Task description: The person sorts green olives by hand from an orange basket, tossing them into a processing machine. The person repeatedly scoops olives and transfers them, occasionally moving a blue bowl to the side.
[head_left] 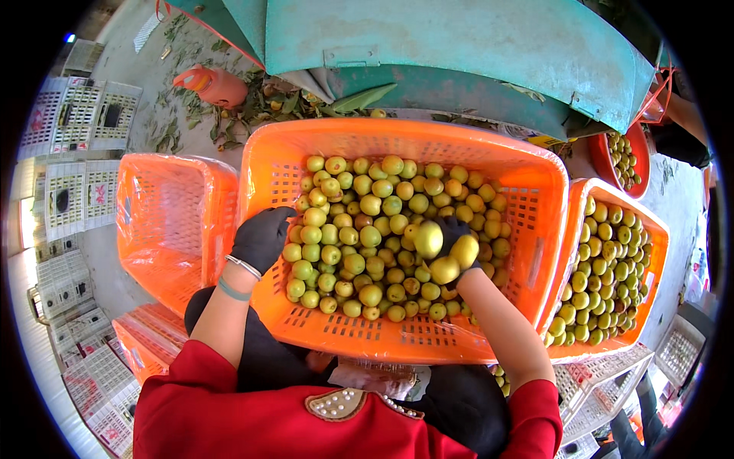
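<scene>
A large orange plastic crate (367, 131) with a clear plastic lining stands in front of me. Round yellow-green fruits (370, 236) cover much of its bottom. My right hand (454, 231), in a dark glove, is raised over the right part of the pile. Its fingers close around several of the fruits (444, 269), which look larger and nearer than the rest. Over the crate's left side reaches my left hand (260, 239), also gloved, beside the left edge of the pile. Its fingers curl down and are mostly hidden, so what they grip is unclear.
To the right sits another orange crate (659, 252) full of the same fruits; beyond it, a red tub (644, 157) holds more. A lined orange crate (172, 222) stands left. Ahead are a teal metal machine (459, 46) and an orange jug (222, 86) among leaves. White crates (115, 115) line the left.
</scene>
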Tool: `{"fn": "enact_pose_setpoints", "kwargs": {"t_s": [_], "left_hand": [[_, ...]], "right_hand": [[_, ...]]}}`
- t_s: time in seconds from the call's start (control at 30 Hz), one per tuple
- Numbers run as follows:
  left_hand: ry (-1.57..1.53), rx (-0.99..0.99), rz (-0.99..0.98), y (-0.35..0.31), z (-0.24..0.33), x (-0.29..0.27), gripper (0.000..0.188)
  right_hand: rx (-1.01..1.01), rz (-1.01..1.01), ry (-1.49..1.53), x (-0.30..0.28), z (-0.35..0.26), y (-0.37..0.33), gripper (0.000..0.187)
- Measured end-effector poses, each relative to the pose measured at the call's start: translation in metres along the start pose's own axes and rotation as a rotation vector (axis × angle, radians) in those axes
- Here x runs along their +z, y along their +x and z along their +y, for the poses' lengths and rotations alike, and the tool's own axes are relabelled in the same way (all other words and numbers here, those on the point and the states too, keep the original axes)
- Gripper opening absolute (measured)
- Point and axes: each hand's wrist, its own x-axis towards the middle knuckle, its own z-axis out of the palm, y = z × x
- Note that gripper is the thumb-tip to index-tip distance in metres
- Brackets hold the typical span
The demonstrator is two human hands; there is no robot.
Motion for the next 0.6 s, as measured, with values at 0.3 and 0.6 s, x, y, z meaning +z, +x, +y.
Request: {"fn": "enact_pose_setpoints", "kwargs": {"t_s": [0.3,0.6], "left_hand": [[-0.097,0.028,-0.124,0.036,-0.005,0.069,0.034],[0.448,0.016,-0.543,0.066,0.056,0.105,0.046]], "right_hand": [[0.217,-0.178,0.598,0.005,-0.022,-0.057,0.033],[0.189,-0.277,0.778,0.006,-0.006,-0.067,0.036]]}}
